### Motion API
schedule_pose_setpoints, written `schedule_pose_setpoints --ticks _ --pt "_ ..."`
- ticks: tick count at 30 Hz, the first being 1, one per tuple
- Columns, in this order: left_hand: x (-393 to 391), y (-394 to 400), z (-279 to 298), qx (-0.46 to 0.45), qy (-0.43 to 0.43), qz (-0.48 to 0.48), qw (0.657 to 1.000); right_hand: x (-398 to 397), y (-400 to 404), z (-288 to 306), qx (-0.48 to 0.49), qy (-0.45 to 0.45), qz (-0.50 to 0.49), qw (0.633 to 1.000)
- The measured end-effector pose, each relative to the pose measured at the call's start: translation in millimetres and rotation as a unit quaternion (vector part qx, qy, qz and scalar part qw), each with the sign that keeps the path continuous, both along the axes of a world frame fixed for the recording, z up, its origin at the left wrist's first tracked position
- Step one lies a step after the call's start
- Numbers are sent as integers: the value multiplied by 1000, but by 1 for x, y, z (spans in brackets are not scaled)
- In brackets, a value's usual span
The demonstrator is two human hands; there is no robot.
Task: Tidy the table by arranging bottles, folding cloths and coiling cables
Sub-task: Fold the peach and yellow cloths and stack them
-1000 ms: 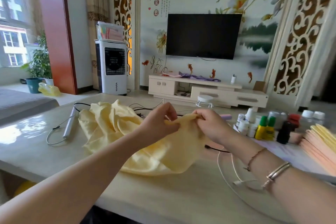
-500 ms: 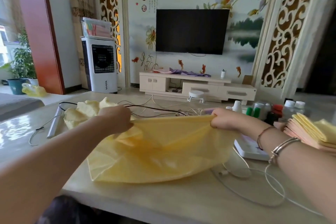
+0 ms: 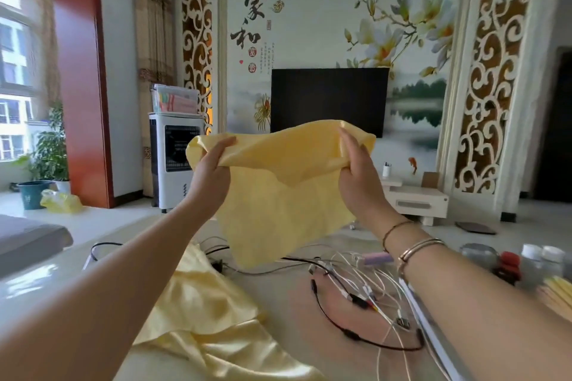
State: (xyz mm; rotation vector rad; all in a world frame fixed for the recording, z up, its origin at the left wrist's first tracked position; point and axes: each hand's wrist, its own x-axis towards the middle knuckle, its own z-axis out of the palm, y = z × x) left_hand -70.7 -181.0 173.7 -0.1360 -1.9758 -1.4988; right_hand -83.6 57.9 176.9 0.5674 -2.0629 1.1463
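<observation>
Above table, each hand, left and right, grips cloth stretched sideways.

Both arms stretched forward and raised. Left hand and right hand held level, well apart, palms turned inward, thumbs up, each pinching the top edge of the yellow cloth. Bracelets circled the right wrist.

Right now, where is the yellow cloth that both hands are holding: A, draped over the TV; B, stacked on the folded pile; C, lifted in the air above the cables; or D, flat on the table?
C: the left hand and right hand grip the yellow cloth by its top edge, and it hangs above the cables.
</observation>
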Motion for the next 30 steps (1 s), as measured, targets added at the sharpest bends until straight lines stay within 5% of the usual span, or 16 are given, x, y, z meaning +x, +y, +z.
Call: schedule_pose_setpoints --ticks 7,12,17,22,26,30 --pt "25 -21 -41 -212 36 90 973 16 33 -49 158 54 -82 983" --pt "53 -52 -87 -344 -75 50 935 48 48 -89 289 -75 -89 950" --pt "78 -65 -120 -497 -145 73 853 65 50 -110 354 -182 -88 913" --pt "108 -81 -132 -492 -169 73 851 68 56 -124 340 -260 -76 900" --pt "113 -88 -140 -428 -170 57 886 65 60 -136 162 -295 22 941" --pt "119 -82 -147 -313 -189 26 930 74 57 -144 34 -310 92 946"
